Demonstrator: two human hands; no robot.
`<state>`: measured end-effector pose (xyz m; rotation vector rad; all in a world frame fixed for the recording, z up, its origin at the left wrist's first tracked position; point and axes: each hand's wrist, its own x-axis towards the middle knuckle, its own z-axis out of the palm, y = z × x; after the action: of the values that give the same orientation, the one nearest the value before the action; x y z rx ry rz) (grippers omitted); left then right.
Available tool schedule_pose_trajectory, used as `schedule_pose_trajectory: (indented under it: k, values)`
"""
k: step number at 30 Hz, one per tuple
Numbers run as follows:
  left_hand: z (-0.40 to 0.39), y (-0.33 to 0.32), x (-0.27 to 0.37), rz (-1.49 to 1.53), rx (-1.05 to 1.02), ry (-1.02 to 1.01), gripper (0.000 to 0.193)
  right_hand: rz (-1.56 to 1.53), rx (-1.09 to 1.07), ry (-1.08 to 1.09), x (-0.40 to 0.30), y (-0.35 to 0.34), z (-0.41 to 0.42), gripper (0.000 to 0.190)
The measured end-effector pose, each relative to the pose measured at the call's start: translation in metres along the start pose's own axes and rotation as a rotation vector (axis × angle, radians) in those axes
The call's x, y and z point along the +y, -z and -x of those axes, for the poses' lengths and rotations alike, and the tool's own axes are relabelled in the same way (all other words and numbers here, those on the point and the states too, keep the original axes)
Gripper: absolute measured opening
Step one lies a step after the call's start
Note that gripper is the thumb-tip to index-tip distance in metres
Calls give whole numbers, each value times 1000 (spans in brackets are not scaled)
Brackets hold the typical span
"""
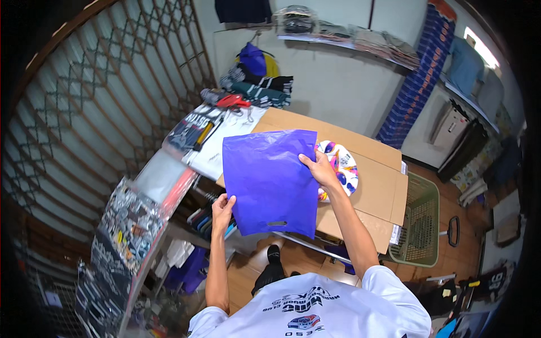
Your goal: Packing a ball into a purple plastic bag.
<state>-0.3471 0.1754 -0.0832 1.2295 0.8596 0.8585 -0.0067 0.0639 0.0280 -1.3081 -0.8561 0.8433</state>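
Observation:
A flat purple plastic bag (270, 181) is stretched between my hands, its punched handle slot at the edge nearest my body. My left hand (223, 211) pinches its left edge, low down. Higher up, my right hand (319, 169) grips the right edge with the thumb on top. Just beyond that hand, a folded white cloth item with colourful print (347, 169) lies on a flattened cardboard sheet (376, 186), partly hidden by my right hand and forearm.
Folded shirts and a yellow-handled tool (204, 134) lie at the table's left, beside plastic-wrapped garments (127, 228). A green plastic basket (422, 219) stands right of the table. A folding metal gate (105, 84) borders the left side. A wall shelf (351, 44) holds packed clothes.

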Motion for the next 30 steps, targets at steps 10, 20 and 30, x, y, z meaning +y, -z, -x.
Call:
schedule_pose_trajectory:
  k: [10, 20, 30]
  values:
    - [-144, 8, -26, 52, 191, 42, 15, 1117, 20, 120, -24, 50, 20, 140]
    - [-229, -4, -54, -201, 153, 58, 14, 1214, 178, -102, 12, 78, 75, 167]
    - [-180, -49, 1, -681, 317, -423, 57, 1033, 483, -3, 19, 46, 81, 149]
